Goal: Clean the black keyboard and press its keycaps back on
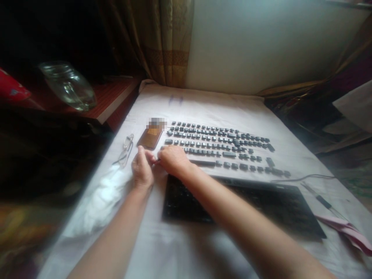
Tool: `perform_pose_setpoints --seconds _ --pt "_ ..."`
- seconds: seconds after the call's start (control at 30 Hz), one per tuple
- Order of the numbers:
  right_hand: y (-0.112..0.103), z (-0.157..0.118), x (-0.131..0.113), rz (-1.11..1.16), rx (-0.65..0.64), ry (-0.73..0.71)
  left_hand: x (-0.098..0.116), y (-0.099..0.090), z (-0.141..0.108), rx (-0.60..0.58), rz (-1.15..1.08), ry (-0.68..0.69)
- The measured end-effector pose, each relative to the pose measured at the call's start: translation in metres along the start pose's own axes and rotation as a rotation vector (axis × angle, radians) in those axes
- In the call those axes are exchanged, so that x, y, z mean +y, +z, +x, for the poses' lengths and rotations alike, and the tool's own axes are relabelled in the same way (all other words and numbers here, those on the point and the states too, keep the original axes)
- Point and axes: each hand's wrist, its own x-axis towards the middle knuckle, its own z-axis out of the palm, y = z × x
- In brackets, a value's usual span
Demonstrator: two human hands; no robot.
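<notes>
My left hand point(143, 167) and my right hand point(175, 158) meet above the white cloth, left of the keyboard's far corner. Both are closed, fingertips nearly touching, around something small and dark that is mostly hidden. Just beyond them lie rows of loose black keycaps point(200, 137), set out in keyboard order, with the long space bar point(207, 162) in the nearest row. Under my right forearm rests the black keyboard base point(279, 205), its keys taken off. A brown phone point(150, 138) lies flat past my left hand.
Eyeglasses point(125, 152) and a crumpled white cloth point(101, 197) are at the left. On the right are a cable point(308, 176), a thin tool with a dark grip point(323, 201) and a pink cloth point(347, 230). A glass jar point(69, 86) stands on a wooden table point(112, 99).
</notes>
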Motion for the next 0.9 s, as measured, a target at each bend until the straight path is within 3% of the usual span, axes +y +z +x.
perform_pose_setpoints --seconds 0.23,0.33,0.4,0.5,0.67,0.9 --pt "-0.009 -0.019 0.010 0.087 0.087 0.106 -0.001 0.001 0.001 -0.004 -0.022 0.029" --pt "-0.011 -0.054 0.024 0.165 0.160 0.200 -0.003 0.001 0.001 -0.026 -0.007 0.048" --pt "-0.008 -0.084 0.036 0.399 0.310 0.281 -0.004 0.001 0.000 -0.050 0.023 0.070" --pt "0.001 -0.128 0.049 0.719 0.505 0.282 -0.004 0.000 -0.004 -0.093 0.094 0.129" --pt "0.013 -0.180 0.055 0.872 0.592 0.375 0.003 -0.001 -0.018 -0.216 0.252 0.262" --pt "0.022 -0.213 0.066 0.891 0.633 0.462 0.011 -0.008 -0.034 -0.320 0.397 0.350"
